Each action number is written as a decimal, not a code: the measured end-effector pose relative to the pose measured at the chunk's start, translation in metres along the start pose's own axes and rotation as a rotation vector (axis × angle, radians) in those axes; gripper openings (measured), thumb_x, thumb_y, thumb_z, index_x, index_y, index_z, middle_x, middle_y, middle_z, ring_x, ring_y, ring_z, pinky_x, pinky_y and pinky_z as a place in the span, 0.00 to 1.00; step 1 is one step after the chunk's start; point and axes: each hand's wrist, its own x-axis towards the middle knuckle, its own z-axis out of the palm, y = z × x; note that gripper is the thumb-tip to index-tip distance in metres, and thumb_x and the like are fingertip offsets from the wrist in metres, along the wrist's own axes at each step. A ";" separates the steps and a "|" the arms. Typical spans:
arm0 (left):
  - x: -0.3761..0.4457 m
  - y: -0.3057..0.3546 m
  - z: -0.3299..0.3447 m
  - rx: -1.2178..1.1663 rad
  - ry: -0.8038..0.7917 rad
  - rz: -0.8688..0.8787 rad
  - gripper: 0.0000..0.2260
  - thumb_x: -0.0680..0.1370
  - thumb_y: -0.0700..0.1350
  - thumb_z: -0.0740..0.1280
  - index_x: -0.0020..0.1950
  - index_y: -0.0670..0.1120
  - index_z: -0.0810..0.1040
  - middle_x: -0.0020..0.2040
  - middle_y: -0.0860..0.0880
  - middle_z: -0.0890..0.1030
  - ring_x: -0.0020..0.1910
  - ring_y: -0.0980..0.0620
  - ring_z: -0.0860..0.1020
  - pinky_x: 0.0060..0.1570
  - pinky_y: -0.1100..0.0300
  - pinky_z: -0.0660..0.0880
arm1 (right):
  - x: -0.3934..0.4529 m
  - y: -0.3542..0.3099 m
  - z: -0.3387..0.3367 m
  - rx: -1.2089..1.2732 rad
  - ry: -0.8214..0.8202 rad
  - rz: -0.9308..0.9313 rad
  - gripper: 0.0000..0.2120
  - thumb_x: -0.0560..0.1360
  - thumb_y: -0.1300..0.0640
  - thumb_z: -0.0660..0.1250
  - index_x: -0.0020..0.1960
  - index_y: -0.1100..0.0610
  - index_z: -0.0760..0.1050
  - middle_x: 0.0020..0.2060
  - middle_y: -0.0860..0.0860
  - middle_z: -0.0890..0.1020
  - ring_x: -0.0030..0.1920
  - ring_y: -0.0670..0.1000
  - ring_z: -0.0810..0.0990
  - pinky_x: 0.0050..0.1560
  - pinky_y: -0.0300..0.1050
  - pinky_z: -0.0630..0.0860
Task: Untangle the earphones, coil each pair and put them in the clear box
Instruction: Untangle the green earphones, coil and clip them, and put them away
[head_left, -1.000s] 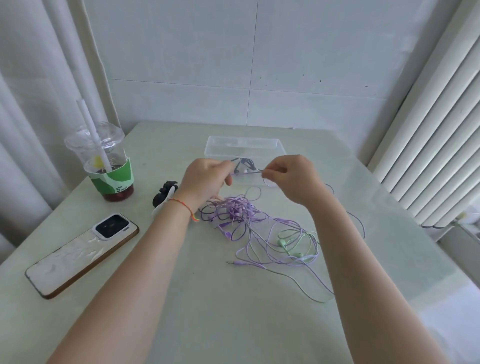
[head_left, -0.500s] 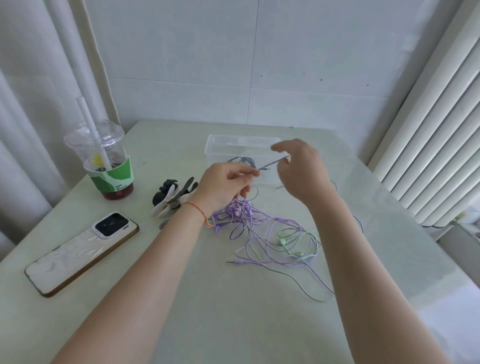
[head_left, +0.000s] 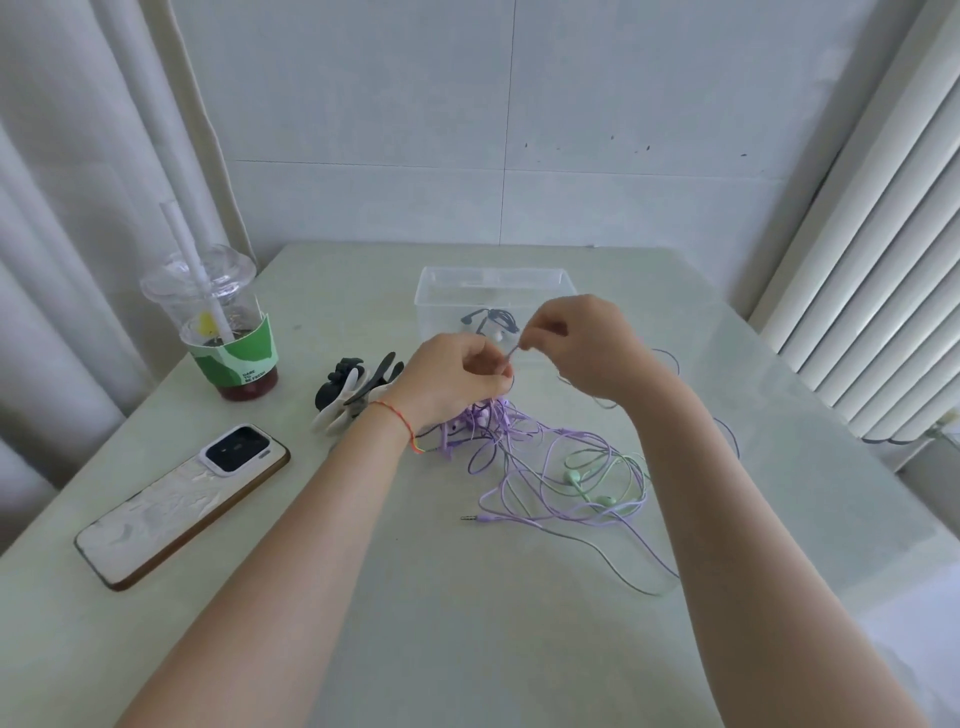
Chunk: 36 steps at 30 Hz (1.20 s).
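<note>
A tangle of purple earphones (head_left: 524, 447) lies mid-table, mixed with a green pair (head_left: 605, 480) and a thin grey cord (head_left: 613, 564) that trails to the right. My left hand (head_left: 457, 384) grips the cord just above the tangle. My right hand (head_left: 587, 345) pinches the same short stretch of grey cord a little higher, close to the left hand. Behind them stands the clear box (head_left: 447, 291), with a dark coiled pair (head_left: 491, 319) inside.
A lidded drink cup with a straw (head_left: 223, 332) stands at the far left. A phone (head_left: 182, 501) lies face down near the left edge. Black and white hair clips (head_left: 353, 392) sit beside my left wrist. A radiator (head_left: 883, 260) lines the right side.
My right hand has come back down and in toward the left hand, with the cord between them now short. My left hand stays over the tangle.
</note>
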 end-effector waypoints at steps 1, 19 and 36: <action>0.000 -0.001 -0.001 0.003 0.000 -0.002 0.07 0.72 0.39 0.74 0.40 0.52 0.82 0.41 0.51 0.86 0.42 0.54 0.83 0.55 0.54 0.78 | 0.000 0.000 -0.001 0.057 0.049 0.007 0.07 0.77 0.58 0.64 0.45 0.57 0.81 0.30 0.44 0.76 0.33 0.50 0.76 0.38 0.43 0.71; 0.005 -0.010 -0.006 0.126 0.100 0.008 0.02 0.74 0.48 0.74 0.45 0.55 0.84 0.39 0.56 0.84 0.36 0.63 0.79 0.38 0.76 0.70 | 0.001 0.003 -0.005 -0.092 0.245 0.007 0.12 0.77 0.60 0.62 0.54 0.53 0.83 0.52 0.50 0.83 0.52 0.54 0.79 0.52 0.42 0.73; 0.005 0.005 -0.013 -0.386 0.281 0.056 0.06 0.78 0.38 0.68 0.43 0.44 0.73 0.37 0.44 0.82 0.35 0.50 0.79 0.39 0.59 0.76 | 0.001 0.008 0.011 -0.105 -0.223 0.051 0.09 0.80 0.60 0.59 0.52 0.58 0.78 0.41 0.48 0.75 0.45 0.51 0.71 0.37 0.41 0.64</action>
